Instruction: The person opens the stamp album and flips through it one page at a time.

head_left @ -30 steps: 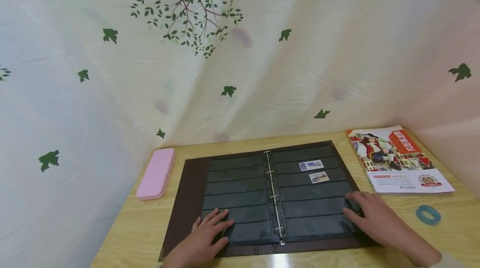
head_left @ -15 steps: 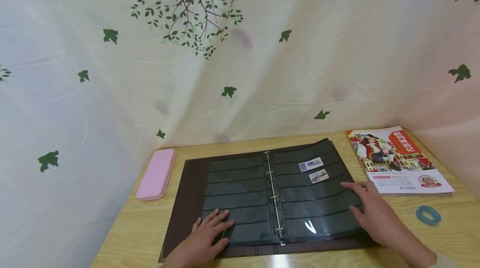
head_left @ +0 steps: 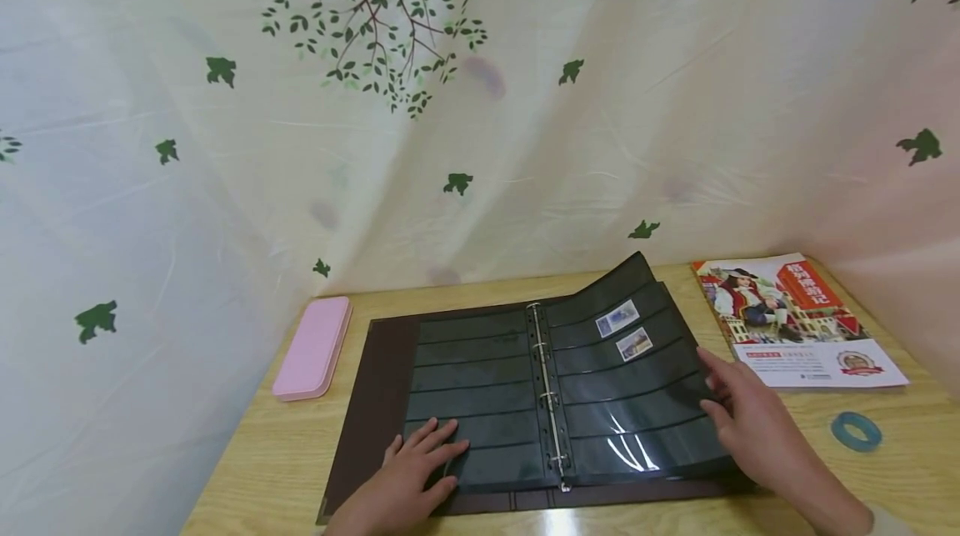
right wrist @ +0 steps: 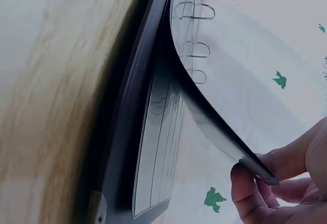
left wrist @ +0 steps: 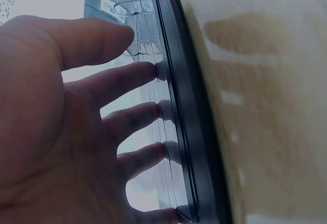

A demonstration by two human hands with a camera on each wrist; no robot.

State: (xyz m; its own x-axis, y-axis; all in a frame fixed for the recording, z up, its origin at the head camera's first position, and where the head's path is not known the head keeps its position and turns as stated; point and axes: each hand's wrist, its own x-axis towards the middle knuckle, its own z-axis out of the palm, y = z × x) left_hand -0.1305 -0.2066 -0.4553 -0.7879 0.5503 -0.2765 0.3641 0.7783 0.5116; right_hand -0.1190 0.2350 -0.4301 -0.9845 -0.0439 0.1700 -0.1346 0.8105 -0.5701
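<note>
A stamp album [head_left: 390, 386] with ring-bound black pocket pages lies open on the table. My left hand [head_left: 408, 473] rests on its left page [head_left: 480, 403], fingers spread and fingertips touching the sheet, as the left wrist view also shows. At the outer edge of the right page [head_left: 622, 394], my right hand [head_left: 757, 419] pinches the sheet between thumb and fingers. In the right wrist view the lifted page [right wrist: 214, 117] curves up from the metal rings [right wrist: 196, 10], apart from the sheet below. Two stamps, a blue one [head_left: 617, 318] and a brownish one [head_left: 634, 344], sit in its upper pockets.
A pink case [head_left: 313, 348] lies left of the album. To the right are an illustrated book [head_left: 798, 323] and a blue-green ring [head_left: 857, 431], perhaps a tape roll. A printed curtain [head_left: 450, 144] hangs behind the wooden table [head_left: 247, 453].
My right hand has taken hold of the right page's edge and lifted it; its outer far corner has risen and the sheet now bends. My left hand stays in place.
</note>
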